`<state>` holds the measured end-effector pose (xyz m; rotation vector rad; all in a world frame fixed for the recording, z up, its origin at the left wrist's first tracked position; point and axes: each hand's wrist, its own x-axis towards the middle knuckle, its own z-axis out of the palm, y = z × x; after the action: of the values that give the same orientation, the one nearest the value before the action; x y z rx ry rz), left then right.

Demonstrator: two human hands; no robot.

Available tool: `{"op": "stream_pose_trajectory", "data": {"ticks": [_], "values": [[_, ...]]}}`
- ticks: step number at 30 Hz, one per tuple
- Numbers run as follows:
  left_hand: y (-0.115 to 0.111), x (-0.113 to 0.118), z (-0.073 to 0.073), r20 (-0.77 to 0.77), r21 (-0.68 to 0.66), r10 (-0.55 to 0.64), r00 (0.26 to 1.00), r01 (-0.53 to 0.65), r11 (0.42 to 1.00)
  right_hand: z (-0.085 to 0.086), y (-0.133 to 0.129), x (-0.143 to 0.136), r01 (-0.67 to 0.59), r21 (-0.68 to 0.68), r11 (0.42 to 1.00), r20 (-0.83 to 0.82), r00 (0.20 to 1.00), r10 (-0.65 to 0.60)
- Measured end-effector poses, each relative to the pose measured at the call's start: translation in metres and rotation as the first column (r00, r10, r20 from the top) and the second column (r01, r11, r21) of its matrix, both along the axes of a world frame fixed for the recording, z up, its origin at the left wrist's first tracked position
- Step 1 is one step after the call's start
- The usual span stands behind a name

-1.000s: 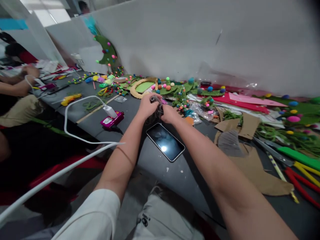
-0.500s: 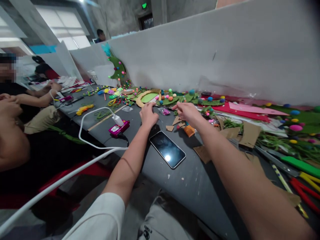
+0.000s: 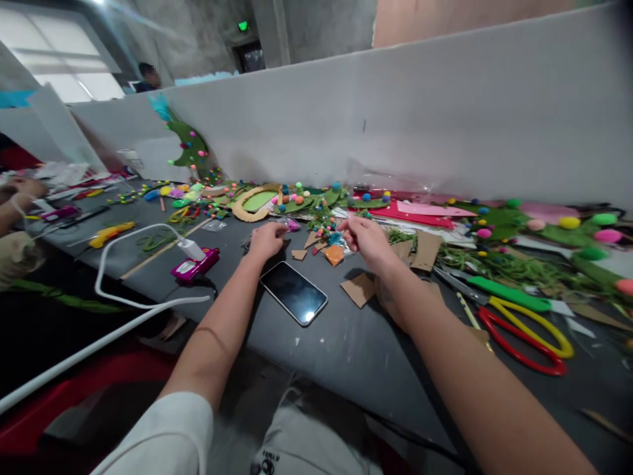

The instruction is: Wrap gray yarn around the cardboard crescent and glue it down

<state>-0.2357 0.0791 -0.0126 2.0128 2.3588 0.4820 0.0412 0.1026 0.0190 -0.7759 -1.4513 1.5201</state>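
Note:
My left hand (image 3: 268, 241) is curled low over the grey table (image 3: 306, 349), just beyond a phone (image 3: 293, 292) that lies face up. Whatever its fingers hold, if anything, is too small to make out. My right hand (image 3: 364, 239) hovers over the craft pieces, thumb and fingers pinched together, their content unclear. Between the hands lie an orange packet (image 3: 333, 255), small cardboard scraps (image 3: 299, 254) and a purple packet (image 3: 291, 225). A larger cardboard piece (image 3: 359, 290) rests below my right hand.
A purple power adapter (image 3: 195, 265) with a white cable is at the left. Large scissors (image 3: 524, 333) lie at the right. Green felt shapes with pompoms (image 3: 190, 145) line the white partition (image 3: 445, 119). Another person's hand (image 3: 27, 188) shows at the far left.
The view has turned right, so the table items sit further left and more of the scissors shows. My hands are slightly further apart, and my right hand is now beside the orange packet.

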Motion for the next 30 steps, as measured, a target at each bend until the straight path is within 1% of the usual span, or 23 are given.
{"op": "stream_pose_trajectory", "data": {"ticks": [2,3,5,7,9,11,14,16,19,22,25,27,30], "values": [[0.001,-0.002,0.001,0.007,0.044,0.017,1.0,-0.017,0.999,-0.006,0.0,0.01,0.026,-0.009,1.0,0.039,0.999,-0.026],[0.001,-0.004,0.002,0.007,0.053,0.007,1.0,-0.007,0.999,-0.009,0.0,0.014,0.035,-0.014,0.999,0.06,0.998,-0.034],[0.002,-0.006,0.002,0.012,0.029,-0.047,0.999,0.046,0.999,-0.013,-0.002,0.021,0.039,-0.025,0.999,0.099,0.994,-0.036],[0.004,-0.011,0.001,0.033,-0.037,-0.129,0.991,0.13,0.991,-0.015,-0.007,0.027,0.032,-0.033,0.999,0.129,0.991,-0.027],[0.008,-0.018,-0.001,0.071,-0.08,-0.164,0.984,0.169,0.982,-0.014,-0.015,0.032,0.022,-0.036,0.999,0.147,0.989,-0.016],[0.012,-0.026,-0.004,0.119,-0.114,-0.165,0.979,0.179,0.977,-0.011,-0.024,0.035,0.01,-0.034,0.999,0.156,0.988,-0.004],[0.02,-0.038,-0.01,0.16,-0.138,-0.159,0.974,0.181,0.974,-0.007,-0.036,0.032,-0.022,-0.021,1.0,0.17,0.985,0.025],[0.023,-0.045,-0.014,0.176,-0.131,-0.145,0.974,0.169,0.977,-0.007,-0.041,0.027,-0.048,0.0,0.999,0.191,0.98,0.047],[0.025,-0.05,-0.016,0.212,-0.09,-0.122,0.97,0.144,0.986,-0.011,-0.043,0.015,-0.094,0.037,0.995,0.251,0.965,0.082],[0.019,-0.046,-0.011,0.269,-0.017,-0.134,0.954,0.144,0.989,-0.017,-0.034,-0.006,-0.114,0.103,0.988,0.332,0.94,0.073],[0.008,-0.033,-0.003,0.342,0.068,-0.207,0.917,0.196,0.978,-0.023,-0.019,-0.039,-0.079,0.235,0.969,0.399,0.917,-0.022],[0.002,-0.023,0.002,0.375,0.126,-0.267,0.888,0.237,0.963,-0.027,-0.01,-0.066,-0.063,0.331,0.941,0.437,0.894,-0.094],[-0.002,-0.01,0.005,0.405,0.171,-0.335,0.851,0.289,0.942,-0.032,-0.002,-0.099,-0.108,0.434,0.894,0.507,0.85,-0.143]]}}
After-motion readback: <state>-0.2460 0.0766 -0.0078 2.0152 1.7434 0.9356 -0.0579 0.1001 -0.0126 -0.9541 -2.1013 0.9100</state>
